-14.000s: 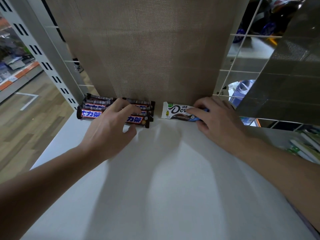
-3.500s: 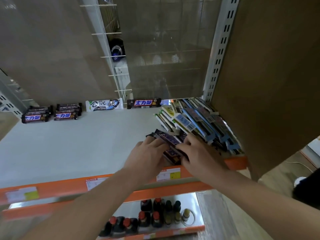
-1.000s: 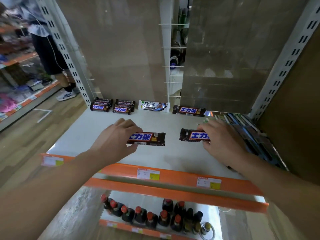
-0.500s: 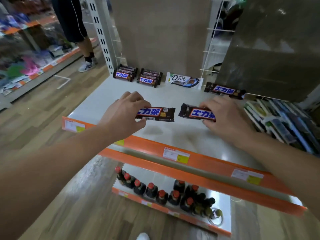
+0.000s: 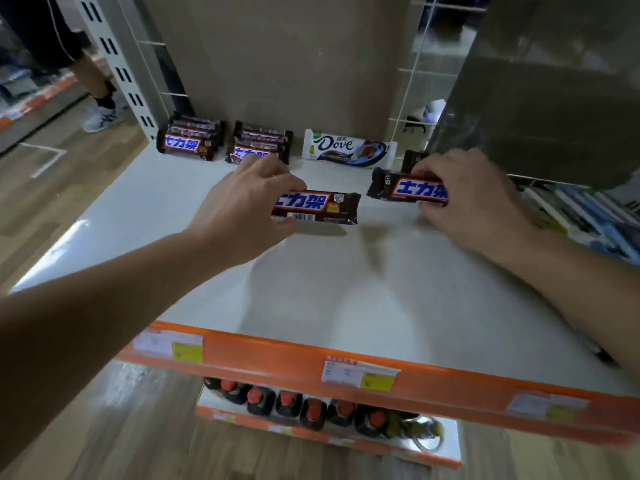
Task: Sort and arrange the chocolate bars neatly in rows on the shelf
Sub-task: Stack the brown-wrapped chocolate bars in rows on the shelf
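Nearest, at the bottom of the frame: dark bottles [image 5: 287,407] with red caps on a lower rack, then the orange front edge [image 5: 277,351] of the white shelf [image 5: 311,282], with price tags [image 5: 360,372] stuck on. A little higher, in the middle: the left hand [image 5: 242,209], fingers and thumb curled round the left end of a brown bar [image 5: 318,207], label up, most of the wrapper sticking out to the right. Held flat and low over the shelf, likely for sliding straight onto a pile. Right of that: the right hand [image 5: 474,199], pinching a second brown bar [image 5: 412,190] by its right end in the same way, name side up. One bar in each hand, ends near each other but not touching. Probably two at once to save trips. Farther back, along the back wall in the upper middle: two tidy piles of the same brown bars, a left stack [image 5: 188,142] and a second stack [image 5: 258,143] side by side, then a white Dove bar [image 5: 346,148] on its own, then the tip of one more brown bar [image 5: 412,159] peeking out behind the right hand. Same kinds kept together, so likely headed for those brown piles. At the right edge: a jumbled heap of other packs [image 5: 588,216], not sorted yet. Far off at the upper left: somebody's leg and shoe [image 5: 100,95] on the wood floor.
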Action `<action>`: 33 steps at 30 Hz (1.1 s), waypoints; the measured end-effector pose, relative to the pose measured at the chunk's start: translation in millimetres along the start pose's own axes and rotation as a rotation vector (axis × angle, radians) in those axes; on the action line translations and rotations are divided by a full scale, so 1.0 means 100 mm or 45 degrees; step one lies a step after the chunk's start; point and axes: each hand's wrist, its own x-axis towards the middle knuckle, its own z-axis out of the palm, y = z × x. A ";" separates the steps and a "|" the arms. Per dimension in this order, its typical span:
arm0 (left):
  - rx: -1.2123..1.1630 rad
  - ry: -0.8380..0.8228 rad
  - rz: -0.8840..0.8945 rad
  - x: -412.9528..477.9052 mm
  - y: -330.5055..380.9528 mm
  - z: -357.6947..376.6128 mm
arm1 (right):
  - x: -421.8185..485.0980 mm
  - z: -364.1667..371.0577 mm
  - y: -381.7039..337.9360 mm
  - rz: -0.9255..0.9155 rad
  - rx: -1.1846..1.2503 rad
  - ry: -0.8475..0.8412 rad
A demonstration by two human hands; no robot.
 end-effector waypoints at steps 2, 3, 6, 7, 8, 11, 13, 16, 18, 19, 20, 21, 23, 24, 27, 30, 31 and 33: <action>-0.016 0.025 0.052 0.14 -0.01 0.07 | 0.09 0.01 0.14 0.017 -0.003 0.000; -0.028 0.037 0.076 0.19 0.00 0.10 | 0.13 0.00 0.20 0.015 0.000 0.002; -0.064 0.037 0.123 0.33 0.05 0.18 | 0.22 -0.04 0.40 0.010 -0.022 0.014; -0.069 0.023 0.131 0.37 0.07 0.22 | 0.24 -0.05 0.46 0.024 -0.035 0.021; -0.073 0.011 0.136 0.41 0.09 0.25 | 0.26 -0.05 0.52 0.032 -0.036 0.033; -0.081 -0.009 0.138 0.49 0.14 0.34 | 0.31 -0.02 0.64 0.061 0.023 0.031; -0.070 -0.015 0.162 0.52 0.19 0.38 | 0.31 0.01 0.68 0.072 0.071 0.001; -0.066 -0.006 0.170 0.53 0.24 0.42 | 0.38 0.05 0.72 0.125 0.141 -0.026; -0.046 -0.027 0.189 0.52 0.26 0.43 | 0.40 0.10 0.77 0.136 0.131 -0.055; -0.034 -0.031 0.194 0.51 0.27 0.44 | 0.40 0.13 0.79 0.135 0.130 -0.075; -0.026 -0.033 0.194 0.50 0.27 0.44 | 0.40 0.16 0.80 0.133 0.135 -0.092; -0.023 -0.033 0.192 0.49 0.28 0.45 | 0.39 0.18 0.81 0.127 0.141 -0.103; -0.025 -0.026 0.195 0.51 0.31 0.45 | 0.38 0.21 0.83 0.115 0.154 -0.118; -0.027 -0.022 0.197 0.52 0.32 0.45 | 0.39 0.22 0.83 0.117 0.171 -0.129; -0.036 -0.013 0.205 0.56 0.37 0.45 | 0.41 0.23 0.83 0.099 0.209 -0.127; -0.047 -0.005 0.196 0.57 0.40 0.46 | 0.40 0.25 0.82 0.079 0.218 -0.129; -0.049 -0.002 0.197 0.58 0.41 0.47 | 0.40 0.25 0.81 0.081 0.231 -0.137; -0.046 -0.005 0.208 0.58 0.42 0.47 | 0.40 0.26 0.79 0.086 0.247 -0.147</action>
